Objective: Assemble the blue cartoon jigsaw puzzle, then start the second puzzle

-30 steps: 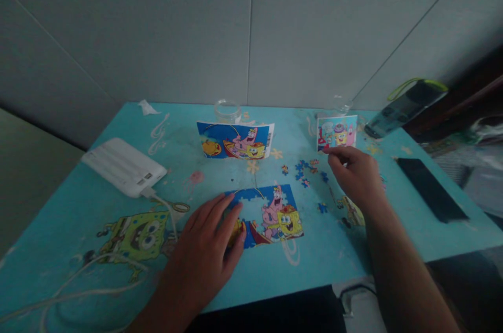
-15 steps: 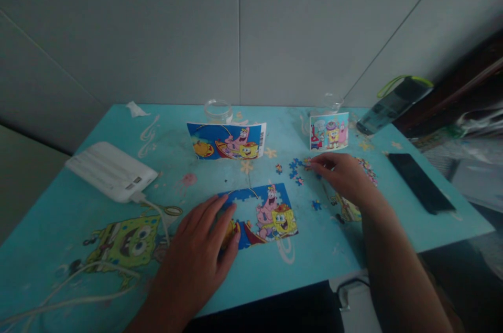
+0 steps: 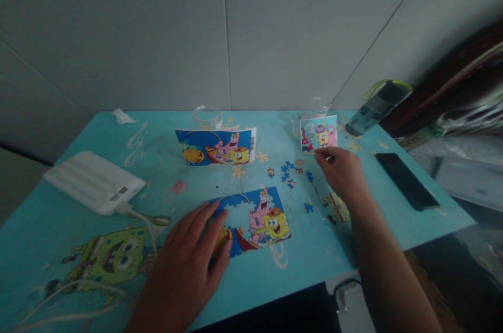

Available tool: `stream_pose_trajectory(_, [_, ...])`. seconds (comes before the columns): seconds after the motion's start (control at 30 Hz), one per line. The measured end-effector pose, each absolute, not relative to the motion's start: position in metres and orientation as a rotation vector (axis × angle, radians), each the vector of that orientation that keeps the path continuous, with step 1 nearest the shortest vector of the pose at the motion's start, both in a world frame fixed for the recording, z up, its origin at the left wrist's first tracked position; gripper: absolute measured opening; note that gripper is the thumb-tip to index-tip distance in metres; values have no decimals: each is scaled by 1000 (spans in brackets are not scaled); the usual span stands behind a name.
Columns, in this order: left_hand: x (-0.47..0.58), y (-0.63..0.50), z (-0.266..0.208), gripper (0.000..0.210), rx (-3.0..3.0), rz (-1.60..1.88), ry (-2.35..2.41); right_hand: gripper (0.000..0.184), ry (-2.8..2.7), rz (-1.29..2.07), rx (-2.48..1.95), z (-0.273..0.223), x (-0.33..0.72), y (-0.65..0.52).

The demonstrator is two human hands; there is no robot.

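Observation:
A partly assembled cartoon puzzle (image 3: 259,215) lies on the turquoise table (image 3: 314,254) in front of me. My left hand (image 3: 188,254) rests flat on the puzzle's left edge with its fingers spread. My right hand (image 3: 341,173) hovers just right of several loose blue puzzle pieces (image 3: 288,170), below a small picture card (image 3: 318,133). Its fingertips are drawn together, and I cannot see whether a piece is between them. A second small patch of joined pieces (image 3: 338,207) lies beside my right wrist. A wide reference picture (image 3: 216,147) stands behind the puzzle.
A white power bank (image 3: 92,182) with a cable (image 3: 145,223) sits at the left. A clear jar (image 3: 207,116) stands behind the wide picture. At the right lie a black phone (image 3: 406,181) and a dark bottle (image 3: 373,107). Grey wall panels stand behind.
My right hand dipped onto the loose pieces and has come back up toward the small card. My left hand has stayed on the puzzle. The view has shifted slightly.

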State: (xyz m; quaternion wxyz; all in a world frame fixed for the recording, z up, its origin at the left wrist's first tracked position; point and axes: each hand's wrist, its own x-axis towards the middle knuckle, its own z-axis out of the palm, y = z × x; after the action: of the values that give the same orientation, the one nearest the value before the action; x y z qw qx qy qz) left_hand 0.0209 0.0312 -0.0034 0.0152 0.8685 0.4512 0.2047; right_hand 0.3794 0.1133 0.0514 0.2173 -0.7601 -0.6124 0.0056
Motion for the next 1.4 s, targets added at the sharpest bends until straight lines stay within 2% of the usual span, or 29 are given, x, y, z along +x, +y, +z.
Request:
stream_pose_trajectory(0.33, [21, 30, -2, 46, 2693, 633, 1406, 29, -1923, 227, -2033, 34, 375, 122])
stream_pose_trajectory(0.63, [24, 28, 2, 43, 2652, 608, 1433, 24, -1907, 210, -2065, 30, 380, 128])
stream_pose_trajectory(0.77, [24, 28, 3, 40, 2633, 623, 1436, 30, -1784, 262, -2135, 35, 385, 130])
stream_pose_trajectory(0.9, [25, 27, 6, 39, 2615, 630, 1452, 30, -1638, 651, -1845, 51, 365, 113])
stream_pose_trajectory(1.0, [26, 27, 7, 39, 2602, 639, 1446, 36, -1735, 951, -1552, 62, 326, 82])
stream_pose_trajectory(1.07, [27, 26, 8, 39, 2592, 637, 1449, 26, -1879, 1055, -1466, 64, 299, 60])
stream_pose_trajectory(1.23, [27, 25, 8, 38, 2590, 641, 1453, 21, -1958, 1138, -1354, 53, 261, 32])
stream_pose_trajectory(1.4, [26, 26, 9, 39, 2571, 622, 1450, 18, -2030, 996, -1349, 36, 253, 30])
